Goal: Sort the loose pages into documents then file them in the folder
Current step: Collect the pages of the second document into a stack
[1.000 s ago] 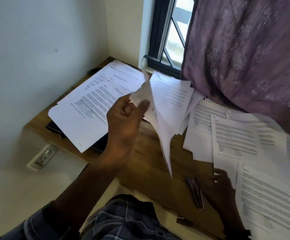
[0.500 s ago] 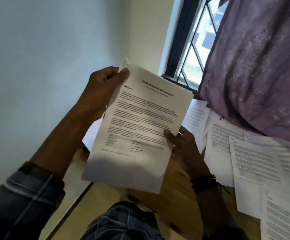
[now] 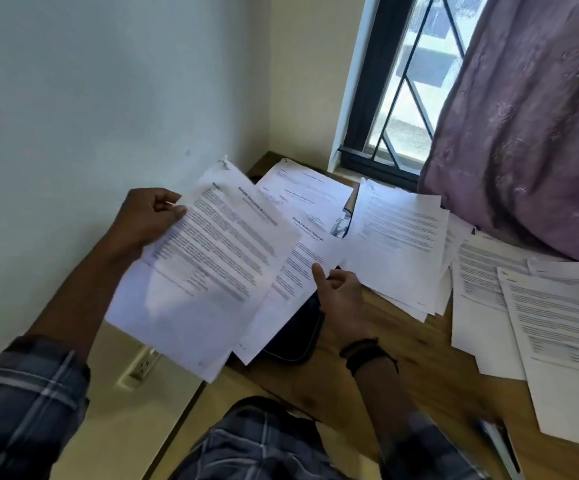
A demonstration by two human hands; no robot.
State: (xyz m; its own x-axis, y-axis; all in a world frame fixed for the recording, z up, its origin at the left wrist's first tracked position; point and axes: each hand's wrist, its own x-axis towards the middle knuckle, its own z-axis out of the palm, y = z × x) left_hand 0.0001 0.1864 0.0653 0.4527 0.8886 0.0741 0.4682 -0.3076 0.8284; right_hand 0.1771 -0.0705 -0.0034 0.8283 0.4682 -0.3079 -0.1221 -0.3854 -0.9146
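My left hand grips a stapled set of printed pages by its upper left edge and holds it above the table's left end. Beneath it a dark folder lies on the wooden table, mostly covered by other printed sheets. My right hand hovers palm up just right of the held pages, fingers loosely curled, holding nothing. Another pile of pages lies in the middle of the table, and more loose pages spread to the right.
A white wall runs close along the left, with a wall socket below table height. A barred window and a purple curtain stand behind the table. A stapler or pen-like object lies at the lower right edge.
My right hand has let go of the held pages and moved down to the right. The left hand has lowered the pages toward the table's left end.
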